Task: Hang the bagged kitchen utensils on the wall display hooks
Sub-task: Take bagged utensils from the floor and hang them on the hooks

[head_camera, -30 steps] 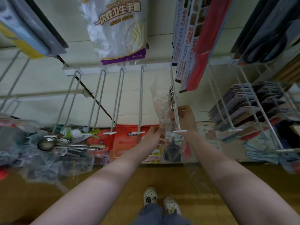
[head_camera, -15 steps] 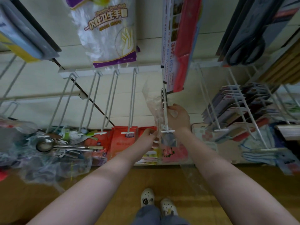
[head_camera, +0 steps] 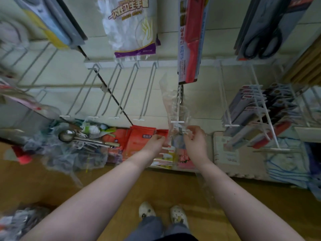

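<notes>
from the head camera, looking down along the wall, both hands meet at the tip of one long white hook (head_camera: 177, 110) — the left hand (head_camera: 156, 142) pinches the left edge of a clear bag (head_camera: 171, 115), and the right hand (head_camera: 196, 141) has its fingers curled round the bag's right side, just under the hook's end tag (head_camera: 177, 122). holding it from both sides probably keeps the thin plastic stretched flat, so the hanging hole can be found and lined up with the wire. whether the hole is already over the tip i cannot tell, since the plastic is see-through and blurred there. the bag's loose upper part lies up alongside the hook, and a dark utensil shape shows faintly inside it between the hands. further back on the same hook sit some metal pieces (head_camera: 180, 95), seemingly utensils already hung, which would explain choosing this hook rather than the bare hooks (head_camera: 147, 94) to its left — like goes with like. low on the left, a heap of bags (head_camera: 69, 153) with a steel ladle (head_camera: 66, 135) on top lies by the wall, handy for the next pick. above, a glove pack (head_camera: 128, 26) and a red pack (head_camera: 191, 40) hang from the upper row, and scissors (head_camera: 260, 44) hang at the right.
</notes>
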